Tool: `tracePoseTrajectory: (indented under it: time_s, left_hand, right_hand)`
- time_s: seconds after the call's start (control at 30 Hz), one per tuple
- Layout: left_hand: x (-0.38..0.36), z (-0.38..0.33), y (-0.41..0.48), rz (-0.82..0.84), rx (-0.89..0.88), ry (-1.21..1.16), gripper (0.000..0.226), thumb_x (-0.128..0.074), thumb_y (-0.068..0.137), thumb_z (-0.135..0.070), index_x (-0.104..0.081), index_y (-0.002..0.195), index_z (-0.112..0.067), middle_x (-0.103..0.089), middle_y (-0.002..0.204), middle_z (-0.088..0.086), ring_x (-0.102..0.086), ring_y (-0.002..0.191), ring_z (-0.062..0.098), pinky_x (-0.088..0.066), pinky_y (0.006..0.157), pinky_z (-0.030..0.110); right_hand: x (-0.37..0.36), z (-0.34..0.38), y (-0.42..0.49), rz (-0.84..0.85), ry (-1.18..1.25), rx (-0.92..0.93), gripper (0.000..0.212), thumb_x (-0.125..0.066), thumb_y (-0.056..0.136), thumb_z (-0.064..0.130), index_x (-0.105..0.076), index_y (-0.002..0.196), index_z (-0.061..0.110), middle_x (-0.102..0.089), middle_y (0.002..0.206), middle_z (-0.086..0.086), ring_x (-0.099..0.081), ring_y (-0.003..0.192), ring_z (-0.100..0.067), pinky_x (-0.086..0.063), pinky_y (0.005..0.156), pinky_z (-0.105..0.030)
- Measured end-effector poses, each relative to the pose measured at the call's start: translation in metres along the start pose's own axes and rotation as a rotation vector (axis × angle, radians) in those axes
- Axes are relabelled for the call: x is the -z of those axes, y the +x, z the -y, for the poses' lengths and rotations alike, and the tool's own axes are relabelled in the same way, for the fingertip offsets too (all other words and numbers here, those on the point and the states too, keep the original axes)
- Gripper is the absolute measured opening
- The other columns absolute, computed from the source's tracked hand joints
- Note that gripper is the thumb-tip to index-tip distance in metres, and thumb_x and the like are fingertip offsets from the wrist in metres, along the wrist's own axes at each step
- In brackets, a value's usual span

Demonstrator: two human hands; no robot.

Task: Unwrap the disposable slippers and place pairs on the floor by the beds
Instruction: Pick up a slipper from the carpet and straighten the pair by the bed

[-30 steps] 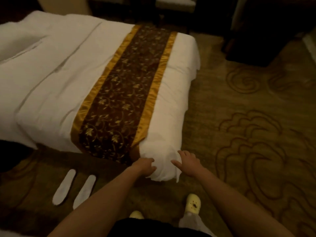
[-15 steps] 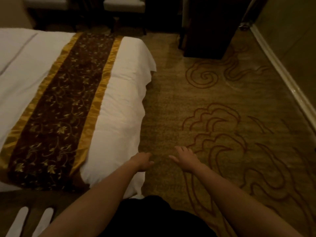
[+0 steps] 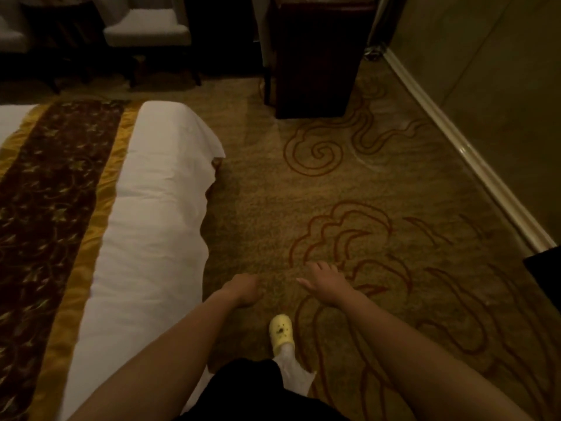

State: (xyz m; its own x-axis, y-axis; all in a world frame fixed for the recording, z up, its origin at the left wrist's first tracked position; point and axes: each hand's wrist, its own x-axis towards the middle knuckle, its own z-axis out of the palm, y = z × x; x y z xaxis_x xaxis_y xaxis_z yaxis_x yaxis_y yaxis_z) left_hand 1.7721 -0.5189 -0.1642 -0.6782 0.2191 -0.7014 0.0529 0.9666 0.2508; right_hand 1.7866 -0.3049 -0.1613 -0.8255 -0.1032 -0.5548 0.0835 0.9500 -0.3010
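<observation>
No slippers show in the head view at this moment. The bed [image 3: 151, 214] with white bedding and a brown and gold runner [image 3: 51, 189] fills the left side. My left hand [image 3: 244, 288] hangs over the carpet just right of the bed's foot corner, fingers curled loosely, holding nothing. My right hand [image 3: 326, 281] is beside it, palm down with the fingers spread, also holding nothing. Both forearms reach forward from the bottom edge.
Patterned carpet [image 3: 349, 189] stretches ahead and to the right. A dark wooden cabinet [image 3: 312, 59] stands at the back, and a white-cushioned chair [image 3: 148, 34] behind the bed. A wall with a pale baseboard [image 3: 461, 147] runs along the right. My foot in a yellow clog [image 3: 280, 331] is below my hands.
The view has swung right, away from the bed. The white pair of slippers on the floor at the lower left has left the frame. My hands came off the bedding corner and are over the carpet.
</observation>
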Motion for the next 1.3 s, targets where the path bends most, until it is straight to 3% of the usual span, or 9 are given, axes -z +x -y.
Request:
tracePoseTrajectory:
  time_s: [0.13,0.4,0.6,0.8,0.97,1.13,1.3]
  left_hand:
    - [0.067,-0.015,0.059,-0.005,-0.017,0.005,0.046,-0.042,0.096,-0.034,-0.047,0.133,-0.009,-0.050,0.139,0.016,-0.048,0.127,0.031,-0.039,0.105,0.040]
    - [0.186,-0.043,0.149,-0.085,-0.039,0.083,0.048,-0.043,0.095,-0.034,-0.045,0.136,-0.008,-0.046,0.142,0.017,-0.043,0.131,0.034,-0.037,0.109,0.045]
    - [0.259,-0.033,0.222,-0.008,0.006,0.037,0.051,-0.042,0.096,-0.038,-0.040,0.139,-0.013,-0.042,0.146,0.014,-0.039,0.134,0.033,-0.035,0.111,0.046]
    - [0.347,-0.022,0.309,-0.036,0.102,-0.051,0.053,-0.043,0.095,-0.039,-0.039,0.141,-0.014,-0.039,0.148,0.013,-0.035,0.137,0.033,-0.034,0.112,0.048]
    - [0.408,-0.016,0.355,-0.086,0.150,-0.155,0.054,-0.044,0.094,-0.042,-0.039,0.140,-0.016,-0.040,0.148,0.011,-0.035,0.136,0.031,-0.034,0.110,0.051]
    - [0.447,0.011,0.393,-0.030,0.251,-0.244,0.060,-0.041,0.093,-0.048,-0.034,0.144,-0.018,-0.031,0.153,0.011,-0.028,0.141,0.031,-0.029,0.115,0.048]
    - [0.485,0.041,0.444,-0.019,0.262,-0.258,0.054,-0.042,0.090,-0.048,-0.046,0.136,-0.018,-0.047,0.142,0.011,-0.045,0.130,0.030,-0.038,0.108,0.044]
  right_hand:
    - [0.059,-0.008,0.062,-0.016,0.008,-0.018,0.062,-0.038,0.090,0.056,-0.036,0.135,0.013,-0.039,0.142,-0.016,-0.034,0.130,-0.038,-0.031,0.107,-0.047]
    - [0.141,-0.023,0.163,-0.004,0.017,-0.022,0.066,-0.036,0.090,0.058,-0.032,0.139,0.014,-0.035,0.145,-0.016,-0.030,0.132,-0.039,-0.029,0.108,-0.049]
    - [0.198,-0.028,0.271,0.058,0.050,-0.020,0.070,-0.032,0.090,0.061,-0.023,0.144,0.018,-0.027,0.152,-0.014,-0.022,0.138,-0.038,-0.024,0.110,-0.051]
    - [0.277,-0.021,0.402,0.093,-0.067,0.114,0.067,-0.034,0.089,0.061,-0.035,0.137,0.013,-0.038,0.144,-0.017,-0.033,0.131,-0.039,-0.030,0.107,-0.049]
    - [0.336,-0.003,0.488,0.175,-0.191,0.220,0.070,-0.033,0.090,0.061,-0.026,0.142,0.015,-0.029,0.151,-0.013,-0.026,0.136,-0.037,-0.026,0.110,-0.050]
    - [0.368,0.025,0.559,0.252,-0.224,0.263,0.070,-0.033,0.090,0.060,-0.028,0.141,0.013,-0.033,0.147,-0.016,-0.028,0.135,-0.038,-0.026,0.110,-0.048]
    - [0.393,0.057,0.630,0.306,-0.260,0.304,0.071,-0.033,0.090,0.061,-0.026,0.142,0.014,-0.029,0.151,-0.015,-0.027,0.136,-0.037,-0.024,0.110,-0.048]
